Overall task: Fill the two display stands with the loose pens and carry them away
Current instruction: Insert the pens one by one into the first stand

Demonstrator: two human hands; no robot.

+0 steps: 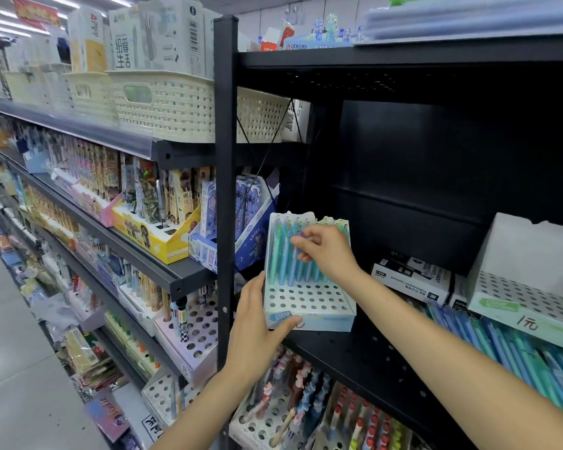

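A light-blue display stand (pixel 309 303) with a perforated top stands on the black shelf (pixel 364 362). Several blue and green pens (pixel 281 254) fill its back rows; the front holes are empty. My left hand (pixel 257 326) grips the stand's front-left corner, thumb across its front label. My right hand (pixel 325 251) reaches over the stand and pinches one pen among the standing ones. A second, white and green stand (pixel 527 287) sits at the right of the shelf with empty holes. A heap of loose blue and teal pens (pixel 514 352) lies in front of it.
Black boxes of markers (pixel 413 280) lie behind, between the two stands. A black upright post (pixel 225 196) borders the shelf on the left. Left of it run shelves packed with pen displays and cream baskets (pixel 163 105). More pen stands (pixel 293 404) sit on the shelf below.
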